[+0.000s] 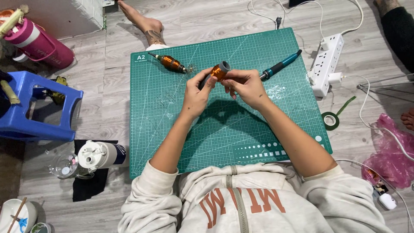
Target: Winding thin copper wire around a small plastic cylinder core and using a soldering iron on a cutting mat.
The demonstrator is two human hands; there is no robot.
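At far left, a pink flask [41, 43] lying on its side on the grey floor [108, 103], and below it a blue plastic stool [41, 108]. Lower down, a clear glass [64, 166] beside a white bottle [101, 154] resting on a black cloth [88, 185]. In the bottom left corner, a white bowl [10, 213] with a stick across it.

Spread over the middle of the floor, a green cutting mat [224, 138]. Near its top left corner, a copper-wound coil on a rod [171, 63], lying flat and apart from both hands, with loose wire strands at its right end.

Above the mat's centre, left hand [196, 96] closed around the dark end of a second copper coil with a grey cap [219, 71], thumb and fingers pinched narrow on it. Right hand [246, 85] just beside, fingertips closed on the coil's other side, so held between both hands, raised over the mat. Cannot tell whether a fine wire runs between the fingers.

Just right of the hands, a teal pen-shaped tool [280, 66] lying slanted on the mat. Off the mat's right edge, a white power strip [327, 64] with a plug in it and white cables trailing away. Below that, a roll of green tape [331, 121] with a loose tail. At far right, a pink plastic bag [392, 151].
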